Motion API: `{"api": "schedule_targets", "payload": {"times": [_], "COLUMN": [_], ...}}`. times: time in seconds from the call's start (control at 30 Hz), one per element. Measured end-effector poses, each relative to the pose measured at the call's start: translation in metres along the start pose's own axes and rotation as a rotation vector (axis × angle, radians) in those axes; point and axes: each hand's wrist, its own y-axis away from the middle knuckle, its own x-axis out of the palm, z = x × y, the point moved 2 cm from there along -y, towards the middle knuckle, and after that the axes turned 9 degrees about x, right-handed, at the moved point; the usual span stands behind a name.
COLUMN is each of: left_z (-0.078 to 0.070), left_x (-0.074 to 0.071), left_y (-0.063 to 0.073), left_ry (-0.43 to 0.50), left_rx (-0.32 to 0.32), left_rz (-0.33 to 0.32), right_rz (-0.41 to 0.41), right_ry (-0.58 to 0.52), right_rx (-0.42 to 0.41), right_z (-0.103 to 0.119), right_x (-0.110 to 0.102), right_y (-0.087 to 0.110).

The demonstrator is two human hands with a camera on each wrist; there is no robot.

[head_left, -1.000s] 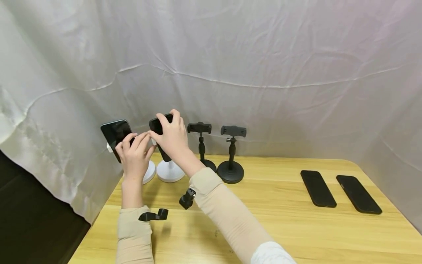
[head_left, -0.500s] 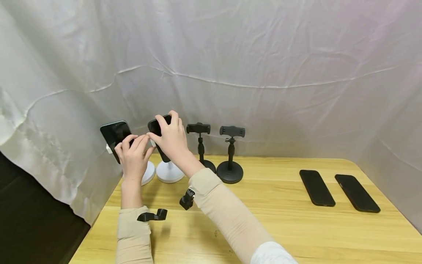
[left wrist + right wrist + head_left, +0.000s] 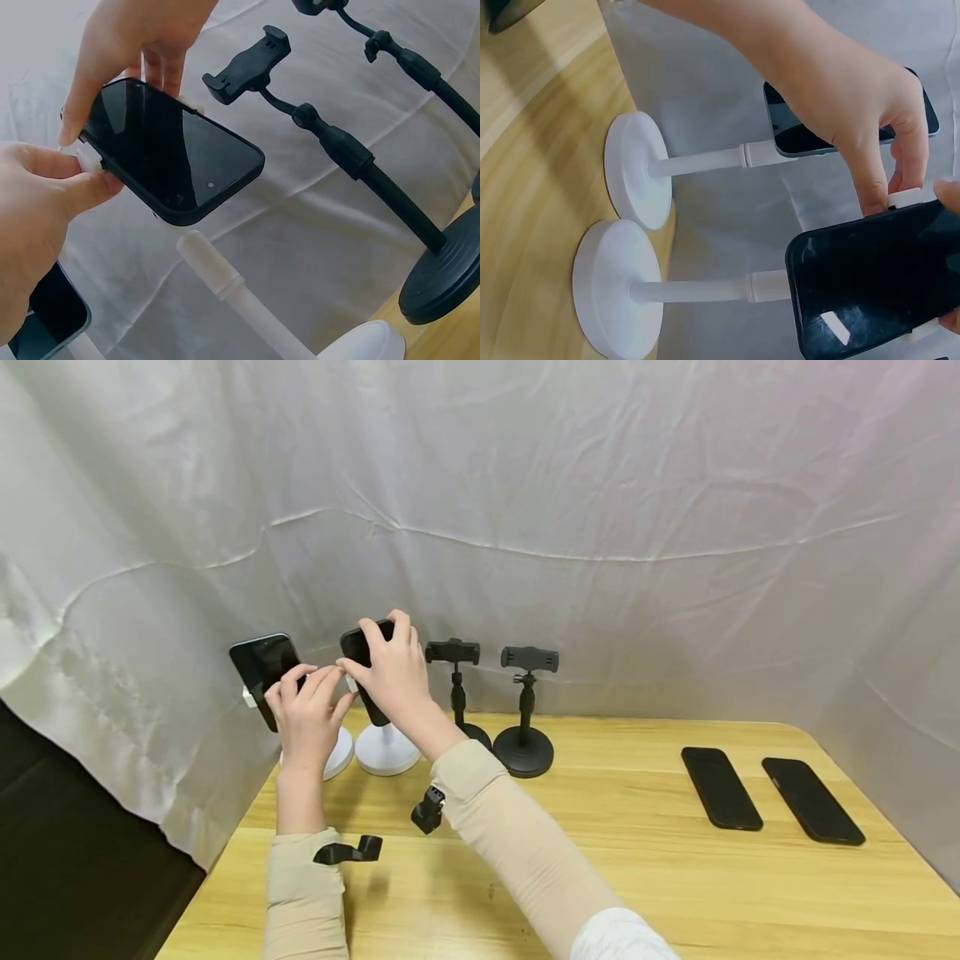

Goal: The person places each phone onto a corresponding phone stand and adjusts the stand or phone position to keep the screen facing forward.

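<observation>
- Head: the right hand [image 3: 397, 672] grips the black phone [image 3: 356, 647], tilted above a round white base [image 3: 387, 752]; the left hand [image 3: 306, 722] meets it at its left edge, in front of another phone [image 3: 258, 660].
- Left wrist: left thumb and fingers pinch the white clamp [image 3: 88, 160]; the step looks like seating the black phone.
- Right wrist: the clamp sits against the phone's edge; next probably calls for a steady phone while the clamp settles.

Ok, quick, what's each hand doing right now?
Left hand: closed, pinching the white clamp.
Right hand: closed, holding the black phone.
</observation>
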Motion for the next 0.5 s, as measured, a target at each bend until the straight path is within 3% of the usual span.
{"api": "schedule_targets", "payload": {"times": [0.2, 0.5], "left_z": [-0.0029, -0.0035], "left_x": [-0.0007, -0.0023], "left_y": [-0.0018, -0.0025], "left_ry": [0.009, -0.002], "left_rx": [-0.015, -0.015], "left_rz": [0.035, 0.019], "right_rz": [0.000, -0.004], "right_ry": [0.020, 0.060], "right_rx": [0.002, 0.004], "right_z": [-0.0003, 0.0018], "right_x": [0.0022, 0.0034], "right_y": [-0.0020, -0.0033]}}
